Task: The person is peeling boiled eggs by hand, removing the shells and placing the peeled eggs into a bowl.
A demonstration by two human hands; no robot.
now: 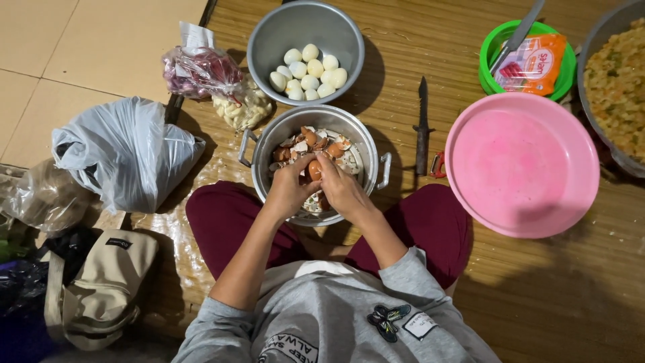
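I sit cross-legged on a woven mat, both hands over a metal pot [373, 145] that holds broken brown eggshells [304, 140]. My left hand [291, 187] and my right hand [342, 187] together grip a brown egg [314, 170], fingers curled round it just above the shells. Behind the pot stands a metal bowl [269, 47] with several peeled white eggs [308, 72].
A dark knife [422, 125] lies right of the pot, beside a red peeler [437, 165] and a pink basin [521, 165]. A green bowl [490, 50] holds an orange packet; a big pot of mixed food [617, 84] sits far right. Bags of shallots [199, 70], garlic [242, 107], plastic bags and a beige bag lie left.
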